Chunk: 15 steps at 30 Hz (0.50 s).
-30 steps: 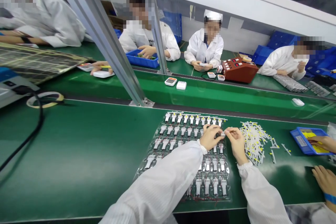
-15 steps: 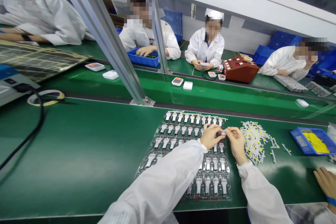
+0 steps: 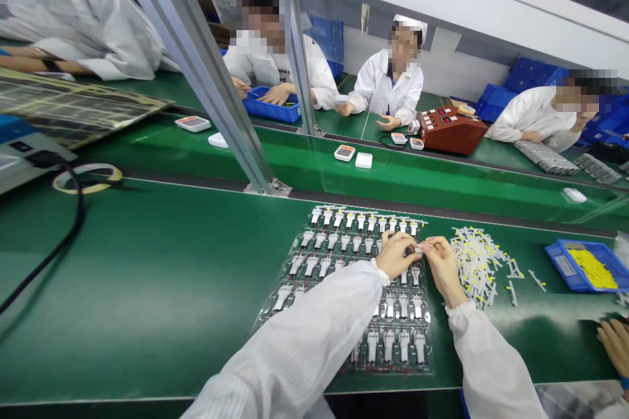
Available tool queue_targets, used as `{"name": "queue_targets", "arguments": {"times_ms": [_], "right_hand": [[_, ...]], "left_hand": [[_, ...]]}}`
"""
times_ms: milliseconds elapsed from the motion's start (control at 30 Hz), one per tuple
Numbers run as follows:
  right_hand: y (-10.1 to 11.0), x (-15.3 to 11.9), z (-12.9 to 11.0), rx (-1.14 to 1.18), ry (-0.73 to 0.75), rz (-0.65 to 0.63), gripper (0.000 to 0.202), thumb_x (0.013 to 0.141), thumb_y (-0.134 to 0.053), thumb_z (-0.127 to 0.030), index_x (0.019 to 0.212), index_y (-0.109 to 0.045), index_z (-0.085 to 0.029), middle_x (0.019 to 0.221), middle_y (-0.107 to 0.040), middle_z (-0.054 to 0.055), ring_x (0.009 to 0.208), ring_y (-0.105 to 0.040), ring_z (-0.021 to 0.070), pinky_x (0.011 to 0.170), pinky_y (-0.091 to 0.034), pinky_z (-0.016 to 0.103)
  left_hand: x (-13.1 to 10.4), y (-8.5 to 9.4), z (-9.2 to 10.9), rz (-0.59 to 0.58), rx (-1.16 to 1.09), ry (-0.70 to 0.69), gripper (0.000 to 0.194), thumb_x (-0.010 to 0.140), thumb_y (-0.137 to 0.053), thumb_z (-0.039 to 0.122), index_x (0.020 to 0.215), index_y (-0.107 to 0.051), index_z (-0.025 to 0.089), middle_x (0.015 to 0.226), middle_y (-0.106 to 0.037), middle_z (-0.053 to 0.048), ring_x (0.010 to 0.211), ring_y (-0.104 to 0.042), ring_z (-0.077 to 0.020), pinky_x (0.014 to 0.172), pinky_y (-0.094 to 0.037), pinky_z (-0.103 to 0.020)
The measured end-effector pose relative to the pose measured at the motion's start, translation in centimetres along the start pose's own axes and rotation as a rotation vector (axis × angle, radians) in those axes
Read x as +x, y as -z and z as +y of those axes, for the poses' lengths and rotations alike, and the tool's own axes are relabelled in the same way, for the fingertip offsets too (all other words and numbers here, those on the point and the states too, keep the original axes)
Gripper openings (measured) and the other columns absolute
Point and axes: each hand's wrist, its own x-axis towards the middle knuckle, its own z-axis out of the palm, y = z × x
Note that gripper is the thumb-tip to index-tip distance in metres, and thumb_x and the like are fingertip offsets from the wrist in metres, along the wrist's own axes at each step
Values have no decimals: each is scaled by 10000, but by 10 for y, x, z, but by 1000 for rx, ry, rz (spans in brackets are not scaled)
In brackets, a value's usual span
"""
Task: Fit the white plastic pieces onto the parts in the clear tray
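Observation:
A clear plastic tray (image 3: 428,334) on the green bench holds rows of small white parts (image 3: 388,346) with thin red wires. The far row carries white strips with yellow tips laid across it. My left hand (image 3: 396,255) is closed over the tray's right side, fingertips pinched at a small pale piece. From the right, my right hand (image 3: 442,265) pinches at the same spot, fingertips almost touching the left ones. Fingers hide most of the piece, so its kind is unclear. Just right of my right hand lies a pile of white strips with yellow tips (image 3: 476,262).
A blue bin (image 3: 560,265) of yellow pieces stands at the right, near a co-worker's hand (image 3: 614,344). Behind the bench runs a green conveyor (image 3: 422,173) carrying white devices (image 3: 344,153). A metal post (image 3: 211,78) rises at the bench's back edge; a tape roll (image 3: 88,178) lies left.
My hands stay almost in place, still pinching. The white devices on the conveyor have shifted right. Across the line, the co-worker in the white cap has moved their hands apart.

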Motion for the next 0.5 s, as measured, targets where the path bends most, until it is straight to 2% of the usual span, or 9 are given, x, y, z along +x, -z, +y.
{"name": "queue_targets", "arguments": {"times_ms": [500], "right_hand": [[-1,0,-4,-110,1,-44,243,703,-749,-300,774,-527,-233,786,-600,-4,813,-598,165,813,-500,333]], "left_hand": [[0,3,2,-12,-3,-18,96,775,-730,286,836,-677,235,964,-707,-3,1008,-603,-203,1008,-231,-441]]}}
